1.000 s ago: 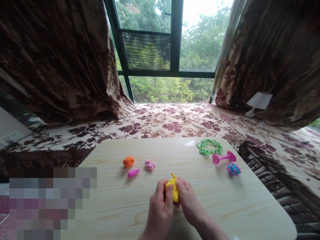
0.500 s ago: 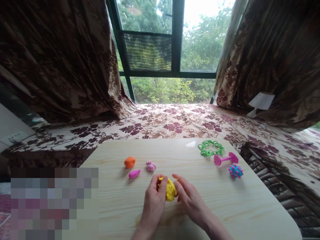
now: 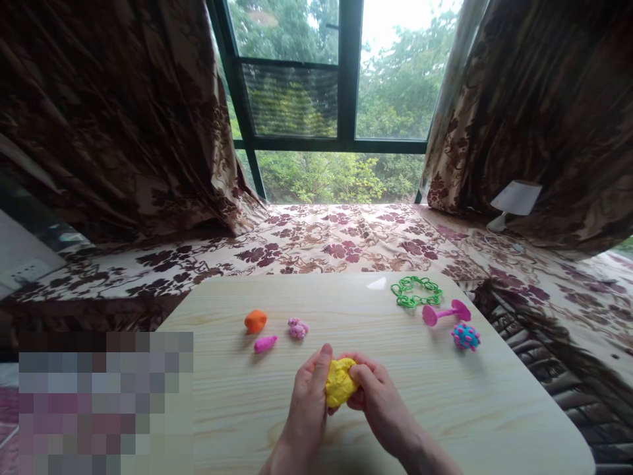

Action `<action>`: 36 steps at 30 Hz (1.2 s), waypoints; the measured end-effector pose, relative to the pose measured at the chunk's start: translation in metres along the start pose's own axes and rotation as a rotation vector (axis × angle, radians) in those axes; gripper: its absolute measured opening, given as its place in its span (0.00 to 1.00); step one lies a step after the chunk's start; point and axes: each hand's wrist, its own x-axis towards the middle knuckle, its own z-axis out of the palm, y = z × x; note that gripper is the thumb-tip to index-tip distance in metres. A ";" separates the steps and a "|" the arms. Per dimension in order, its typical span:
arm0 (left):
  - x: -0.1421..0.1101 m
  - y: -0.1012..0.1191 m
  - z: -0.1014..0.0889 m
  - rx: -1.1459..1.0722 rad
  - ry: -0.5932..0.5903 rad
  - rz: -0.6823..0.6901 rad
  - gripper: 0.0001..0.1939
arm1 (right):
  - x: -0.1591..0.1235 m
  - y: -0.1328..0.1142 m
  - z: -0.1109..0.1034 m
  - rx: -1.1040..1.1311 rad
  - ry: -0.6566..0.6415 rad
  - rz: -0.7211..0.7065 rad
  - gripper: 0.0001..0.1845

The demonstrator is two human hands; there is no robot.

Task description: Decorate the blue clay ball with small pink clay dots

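Observation:
A lump of yellow modelling clay point(image 3: 340, 382) with a creased surface is held between my two hands, above the near part of the table. My left hand point(image 3: 309, 396) grips its left side, thumb pointing up. From the right, my right hand point(image 3: 378, 392) pinches the lump with thumb and fingers. Left of the hands lie a pink speckled clay piece point(image 3: 297, 328), a magenta bottle-shaped piece point(image 3: 266, 344) and an orange rounded piece point(image 3: 256, 321).
On the right of the wood-grain table point(image 3: 415, 409) lie a green ring chain point(image 3: 417, 291), a pink dumbbell shape point(image 3: 446, 313) and a blue ball with pink knobs point(image 3: 465, 336). Behind stands a floral-covered ledge point(image 3: 341, 237) with a white lamp point(image 3: 517, 198). Pixelation hides the lower left.
My right hand has closed in on the yellow clay and now pinches it. The lump has turned and looks wider. The pieces on the table have stayed put.

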 end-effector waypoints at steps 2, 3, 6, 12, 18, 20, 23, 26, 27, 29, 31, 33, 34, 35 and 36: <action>0.003 -0.001 -0.003 0.047 0.018 0.028 0.18 | 0.001 0.000 -0.003 0.052 -0.005 0.025 0.11; 0.005 -0.001 -0.005 0.116 0.050 0.075 0.18 | 0.002 0.001 -0.005 0.017 0.015 0.002 0.11; 0.007 0.001 -0.015 0.305 0.185 0.254 0.13 | 0.007 0.004 -0.010 -0.185 0.159 -0.160 0.14; -0.006 0.004 -0.013 0.405 0.166 0.299 0.14 | 0.008 0.007 -0.004 -0.337 0.253 -0.350 0.11; -0.014 0.004 0.001 0.215 0.070 0.135 0.19 | 0.004 -0.002 0.013 -0.121 0.084 -0.159 0.13; -0.012 0.005 0.001 0.169 0.071 0.117 0.19 | 0.004 -0.003 0.012 -0.173 0.072 -0.159 0.14; -0.008 0.007 -0.002 0.056 0.086 0.089 0.19 | 0.003 -0.003 0.007 -0.525 0.119 -0.316 0.11; -0.003 0.007 -0.005 -0.007 0.144 0.110 0.21 | 0.000 -0.002 0.004 -0.938 0.163 -0.526 0.10; -0.001 0.008 -0.006 -0.023 0.160 0.125 0.21 | -0.001 -0.002 0.003 -1.010 0.166 -0.562 0.10; 0.002 0.011 -0.008 -0.068 0.194 0.155 0.22 | -0.003 -0.002 0.002 -1.033 0.167 -0.583 0.11; 0.003 0.015 -0.010 -0.121 0.181 0.150 0.20 | -0.005 -0.004 0.000 -0.976 0.174 -0.581 0.13; 0.003 0.019 -0.012 -0.153 0.120 0.117 0.16 | -0.006 -0.007 -0.002 -0.918 0.193 -0.582 0.13; 0.002 0.021 -0.013 -0.159 0.083 0.095 0.13 | -0.006 -0.008 -0.003 -0.898 0.202 -0.586 0.12; 0.001 0.022 -0.013 -0.163 0.053 0.070 0.11 | -0.006 -0.009 -0.004 -0.883 0.207 -0.588 0.12; 0.000 0.022 -0.013 -0.169 0.039 0.048 0.10 | -0.006 -0.010 -0.005 -0.871 0.208 -0.588 0.12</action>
